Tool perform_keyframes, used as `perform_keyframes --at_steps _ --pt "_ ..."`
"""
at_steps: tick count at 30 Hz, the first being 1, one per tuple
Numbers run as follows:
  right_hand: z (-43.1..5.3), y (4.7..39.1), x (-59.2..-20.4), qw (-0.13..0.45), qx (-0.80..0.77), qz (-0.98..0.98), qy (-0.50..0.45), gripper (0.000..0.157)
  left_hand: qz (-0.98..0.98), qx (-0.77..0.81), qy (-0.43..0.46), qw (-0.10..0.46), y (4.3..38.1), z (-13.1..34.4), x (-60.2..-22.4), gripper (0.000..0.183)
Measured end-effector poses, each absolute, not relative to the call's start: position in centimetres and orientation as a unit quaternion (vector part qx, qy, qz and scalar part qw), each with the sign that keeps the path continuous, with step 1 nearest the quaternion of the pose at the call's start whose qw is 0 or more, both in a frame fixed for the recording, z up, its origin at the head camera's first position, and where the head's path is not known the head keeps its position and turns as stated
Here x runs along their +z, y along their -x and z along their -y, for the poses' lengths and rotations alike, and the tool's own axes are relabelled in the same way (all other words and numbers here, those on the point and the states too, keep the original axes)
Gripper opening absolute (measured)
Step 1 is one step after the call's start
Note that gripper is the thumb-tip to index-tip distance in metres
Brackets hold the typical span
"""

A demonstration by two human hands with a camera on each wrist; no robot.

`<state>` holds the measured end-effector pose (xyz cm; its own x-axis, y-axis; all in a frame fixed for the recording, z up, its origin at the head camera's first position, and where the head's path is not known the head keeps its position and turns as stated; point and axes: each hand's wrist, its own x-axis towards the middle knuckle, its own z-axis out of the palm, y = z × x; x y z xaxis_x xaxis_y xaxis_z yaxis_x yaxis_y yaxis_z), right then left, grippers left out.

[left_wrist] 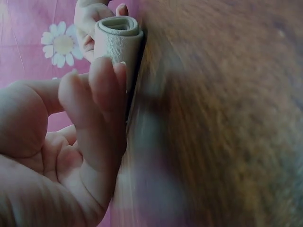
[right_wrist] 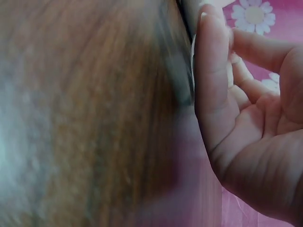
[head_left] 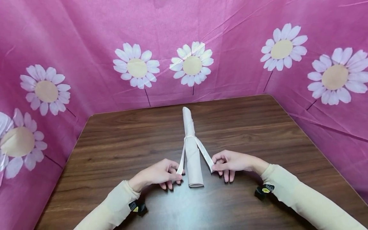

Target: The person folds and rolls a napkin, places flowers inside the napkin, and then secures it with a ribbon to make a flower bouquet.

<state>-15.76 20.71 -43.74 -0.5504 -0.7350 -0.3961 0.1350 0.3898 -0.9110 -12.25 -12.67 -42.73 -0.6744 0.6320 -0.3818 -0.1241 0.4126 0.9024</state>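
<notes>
A cream fabric roll (head_left: pixel 193 159) lies lengthwise on the table, its near end showing coiled layers in the left wrist view. A pale ribbon is wrapped round its middle, and two loose tails spread toward me. My left hand (head_left: pixel 161 173) pinches the left ribbon tail (head_left: pixel 182 159) between thumb and finger, just left of the roll. On the other side my right hand (head_left: pixel 234 162) pinches the right ribbon tail (head_left: pixel 204 152) near its end. The remaining fingers of both hands hang down close to the tabletop. How the ribbon crosses at the roll is too small to tell.
The brown wood-grain table (head_left: pixel 129 140) has its far edge a little beyond the roll. Pink cloth (head_left: pixel 230 25) printed with white daisies hangs around the back and sides. A small black device (head_left: pixel 138 207) sits at the left wrist, another black device (head_left: pixel 263 191) at the right.
</notes>
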Motion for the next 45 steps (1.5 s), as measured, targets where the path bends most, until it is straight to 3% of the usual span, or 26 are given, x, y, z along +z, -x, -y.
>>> perform_keyframes --at_steps 14,28,36,45 --pt "-20.1 14.4 -43.1 0.47 -0.467 -0.691 0.29 0.015 -0.742 0.526 -0.154 0.385 11.3 12.3 -43.5 0.017" --pt "-20.9 14.3 -42.6 0.495 -0.462 -0.68 0.28 0.015 -0.742 0.51 -0.159 0.405 9.9 12.7 -42.6 0.021" --pt "-21.5 14.8 -41.9 0.499 -0.456 -0.676 0.294 0.021 -0.712 0.506 -0.219 0.436 10.0 13.3 -42.6 0.02" --pt "-21.9 17.6 -38.9 0.486 -0.425 -0.701 0.303 0.033 -0.686 0.499 -0.267 0.457 12.4 14.2 -41.0 0.031"
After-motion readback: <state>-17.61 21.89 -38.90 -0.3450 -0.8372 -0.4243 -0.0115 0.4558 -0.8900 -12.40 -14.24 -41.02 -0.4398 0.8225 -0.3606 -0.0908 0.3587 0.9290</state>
